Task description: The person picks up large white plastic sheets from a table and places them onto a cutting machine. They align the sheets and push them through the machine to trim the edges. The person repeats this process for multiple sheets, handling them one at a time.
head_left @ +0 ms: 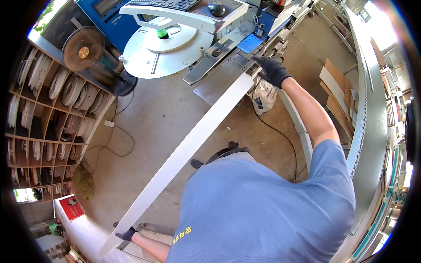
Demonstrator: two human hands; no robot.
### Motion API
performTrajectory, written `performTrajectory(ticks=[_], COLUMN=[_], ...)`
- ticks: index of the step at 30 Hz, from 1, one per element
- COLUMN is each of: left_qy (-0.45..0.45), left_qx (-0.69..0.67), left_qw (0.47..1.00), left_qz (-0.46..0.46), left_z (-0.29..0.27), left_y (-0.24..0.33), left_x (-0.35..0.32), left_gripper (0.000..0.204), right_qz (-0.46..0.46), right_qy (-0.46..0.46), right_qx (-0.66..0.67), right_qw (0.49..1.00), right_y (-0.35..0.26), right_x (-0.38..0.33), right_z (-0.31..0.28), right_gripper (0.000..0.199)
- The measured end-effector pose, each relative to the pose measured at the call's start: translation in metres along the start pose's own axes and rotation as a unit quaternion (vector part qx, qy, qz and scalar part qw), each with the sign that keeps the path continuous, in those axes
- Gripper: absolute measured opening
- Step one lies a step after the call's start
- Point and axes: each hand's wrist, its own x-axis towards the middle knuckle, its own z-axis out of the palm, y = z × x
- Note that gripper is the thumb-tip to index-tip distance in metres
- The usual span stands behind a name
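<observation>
Fingers of the left hand (126,234) grasp the long white strip (180,163) near its lower end; whether the right hand's (272,71) grip anything, I cannot tell. That strip slants up to the machine (206,92), ending just beside the right hand. Supporting it evenly should limit sag and twist. Right arm stretches forward; left forearm reaches sideways.

The person (313,109) is wearing a blue short-sleeved T-shirt (263,206) bearing yellow lettering (182,235), black gloves (273,72) and dark shoes (196,164).
</observation>
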Motion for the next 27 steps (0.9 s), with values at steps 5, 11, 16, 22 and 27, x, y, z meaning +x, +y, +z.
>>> performTrajectory(ticks=[5,11,16,22,27], left_qy=[-0.201,-0.128,-0.167,-0.311,-0.213], left_qx=[0.015,0.009,-0.007,0.018,0.068], left_qw=[0.973,0.979,0.969,0.931,0.950], left_qz=[-0.108,-0.156,-0.182,-0.192,-0.219], left_z=[-0.032,0.052,0.089,0.091,0.135], left_y=[-0.044,-0.156,-0.204,-0.230,-0.227], left_x=[0.080,0.026,-0.020,-0.029,-0.086], left_gripper=[0.061,0.069,0.063,0.052,0.036], right_qz=[0.289,0.338,0.436,0.409,0.409], right_qy=[0.033,0.062,-0.007,-0.048,0.000], right_qx=[0.275,0.359,0.480,0.372,0.411], right_qw=[0.916,0.868,0.761,0.832,0.815], right_y=[-0.071,-0.154,-0.205,-0.190,-0.176], right_x=[0.002,0.007,0.045,0.074,0.084], right_z=[0.055,0.185,0.152,0.182,0.194], right_gripper=[0.059,0.069,0.097,0.098,0.096])
